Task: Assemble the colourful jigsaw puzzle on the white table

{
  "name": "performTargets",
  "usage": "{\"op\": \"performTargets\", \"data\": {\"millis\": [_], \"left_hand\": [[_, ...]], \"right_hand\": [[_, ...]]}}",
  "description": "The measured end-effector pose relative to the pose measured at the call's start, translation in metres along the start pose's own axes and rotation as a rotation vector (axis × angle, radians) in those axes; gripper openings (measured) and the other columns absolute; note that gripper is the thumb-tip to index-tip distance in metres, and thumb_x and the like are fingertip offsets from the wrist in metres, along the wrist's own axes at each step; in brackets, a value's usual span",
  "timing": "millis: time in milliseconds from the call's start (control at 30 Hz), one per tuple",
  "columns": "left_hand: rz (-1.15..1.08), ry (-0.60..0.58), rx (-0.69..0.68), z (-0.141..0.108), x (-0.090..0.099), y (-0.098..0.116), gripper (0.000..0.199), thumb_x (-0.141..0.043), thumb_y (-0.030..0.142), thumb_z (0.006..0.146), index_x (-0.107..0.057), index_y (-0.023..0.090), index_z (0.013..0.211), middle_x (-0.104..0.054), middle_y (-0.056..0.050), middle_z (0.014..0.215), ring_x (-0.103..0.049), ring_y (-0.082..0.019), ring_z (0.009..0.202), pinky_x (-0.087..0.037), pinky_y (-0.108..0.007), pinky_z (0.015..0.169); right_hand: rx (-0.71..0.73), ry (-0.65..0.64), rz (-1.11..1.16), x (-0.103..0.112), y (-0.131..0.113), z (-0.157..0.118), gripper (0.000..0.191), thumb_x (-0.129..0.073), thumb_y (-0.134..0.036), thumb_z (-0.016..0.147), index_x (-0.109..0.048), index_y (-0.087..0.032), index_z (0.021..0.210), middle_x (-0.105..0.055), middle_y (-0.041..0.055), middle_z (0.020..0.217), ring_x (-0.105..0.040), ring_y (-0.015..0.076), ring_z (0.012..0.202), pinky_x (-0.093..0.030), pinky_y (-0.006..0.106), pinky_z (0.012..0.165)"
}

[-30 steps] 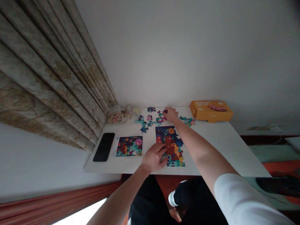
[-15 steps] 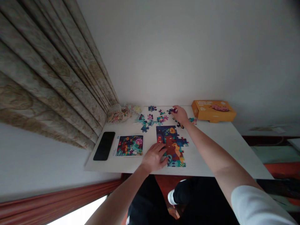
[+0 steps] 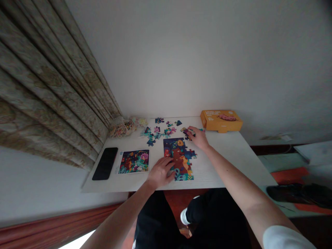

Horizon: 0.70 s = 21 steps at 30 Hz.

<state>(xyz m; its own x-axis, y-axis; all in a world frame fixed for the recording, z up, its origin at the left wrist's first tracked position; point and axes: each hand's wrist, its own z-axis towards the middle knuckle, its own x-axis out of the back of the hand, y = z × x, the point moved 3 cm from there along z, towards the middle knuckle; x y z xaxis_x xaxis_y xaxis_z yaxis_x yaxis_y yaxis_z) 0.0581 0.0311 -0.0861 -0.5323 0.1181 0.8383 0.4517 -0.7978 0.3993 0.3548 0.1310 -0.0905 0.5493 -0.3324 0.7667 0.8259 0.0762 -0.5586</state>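
Observation:
A partly joined jigsaw puzzle [image 3: 178,154] lies on the table in front of me, with a ragged right edge. My left hand [image 3: 161,172] rests flat at its lower left edge, fingers apart, fingertips over the joined pieces. Above the puzzle's upper right, my right hand [image 3: 199,138] pinches a dark purple puzzle piece [image 3: 188,132] among loose pieces; the fingers partly hide it. More loose puzzle pieces [image 3: 169,131] are scattered across the back of the table. Left of the puzzle is a printed reference picture [image 3: 134,161] with the same kind of colourful scene.
A black phone [image 3: 105,164] lies at the table's left end. Clear bags of small colourful bits [image 3: 123,128] sit by the curtain [image 3: 85,79]. An orange puzzle box [image 3: 221,121] stands at the back right against the wall [image 3: 181,62].
My right hand has come nearer, from the back pieces toward the joined puzzle, with a purple piece at its fingertips. My left hand stays on the puzzle's edge. The whole view has shifted.

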Motion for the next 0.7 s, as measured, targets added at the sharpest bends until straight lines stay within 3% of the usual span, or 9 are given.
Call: {"op": "performTargets", "data": {"millis": [133, 233, 300, 433, 533, 700], "left_hand": [[-0.027, 0.040, 0.005, -0.002, 0.001, -0.006, 0.033, -0.067, 0.029, 0.091, -0.074, 0.025, 0.123, -0.072, -0.011, 0.131, -0.067, -0.030, 0.126, -0.056, -0.051, 0.111], [-0.052, 0.096, 0.069, 0.011, -0.001, -0.015, 0.031, -0.061, 0.027, 0.096, -0.074, 0.026, 0.124, -0.071, -0.010, 0.132, -0.066, -0.028, 0.125, -0.056, -0.050, 0.110], [-0.061, 0.091, 0.115, 0.035, -0.006, -0.019, 0.033, -0.055, 0.024, 0.098, -0.072, 0.026, 0.126, -0.071, -0.010, 0.131, -0.067, -0.026, 0.123, -0.057, -0.048, 0.108], [-0.016, -0.080, 0.130, 0.109, -0.026, -0.019, 0.039, -0.052, 0.020, 0.099, -0.067, 0.022, 0.134, -0.068, -0.012, 0.138, -0.063, -0.025, 0.129, -0.050, -0.043, 0.115], [0.069, -0.192, 0.164, 0.160, -0.043, -0.017, 0.045, -0.053, 0.022, 0.100, -0.059, 0.015, 0.144, -0.060, -0.017, 0.148, -0.057, -0.028, 0.138, -0.043, -0.045, 0.120], [0.195, -0.277, 0.264, 0.200, -0.060, -0.020, 0.044, -0.052, 0.030, 0.103, -0.056, 0.023, 0.146, -0.052, -0.016, 0.156, -0.055, -0.031, 0.140, -0.041, -0.051, 0.118]], "right_hand": [[-0.067, 0.087, -0.032, 0.023, 0.022, -0.025, 0.030, -0.052, -0.026, 0.097, -0.074, -0.023, 0.117, -0.075, 0.0114, 0.124, -0.068, 0.0294, 0.118, -0.052, 0.046, 0.106], [-0.071, 0.121, -0.073, 0.036, 0.037, -0.047, 0.030, -0.051, -0.026, 0.098, -0.075, -0.023, 0.116, -0.076, 0.0112, 0.123, -0.068, 0.0294, 0.117, -0.051, 0.047, 0.106], [-0.077, 0.115, -0.109, 0.039, 0.041, -0.058, 0.032, -0.049, -0.027, 0.100, -0.074, -0.023, 0.121, -0.075, 0.0109, 0.128, -0.067, 0.0289, 0.120, -0.050, 0.047, 0.107], [-0.005, 0.007, -0.230, 0.033, 0.031, -0.065, 0.037, -0.048, -0.032, 0.104, -0.070, -0.025, 0.133, -0.066, 0.0117, 0.145, -0.057, 0.0312, 0.136, -0.043, 0.053, 0.110], [0.050, -0.054, -0.283, 0.029, 0.023, -0.064, 0.036, -0.049, -0.035, 0.105, -0.072, -0.025, 0.131, -0.064, 0.0130, 0.148, -0.052, 0.0323, 0.141, -0.037, 0.058, 0.115], [0.028, -0.024, -0.252, 0.030, 0.029, -0.064, 0.028, -0.054, -0.035, 0.102, -0.078, -0.024, 0.111, -0.072, 0.0123, 0.135, -0.059, 0.0289, 0.133, -0.040, 0.050, 0.114]]}}
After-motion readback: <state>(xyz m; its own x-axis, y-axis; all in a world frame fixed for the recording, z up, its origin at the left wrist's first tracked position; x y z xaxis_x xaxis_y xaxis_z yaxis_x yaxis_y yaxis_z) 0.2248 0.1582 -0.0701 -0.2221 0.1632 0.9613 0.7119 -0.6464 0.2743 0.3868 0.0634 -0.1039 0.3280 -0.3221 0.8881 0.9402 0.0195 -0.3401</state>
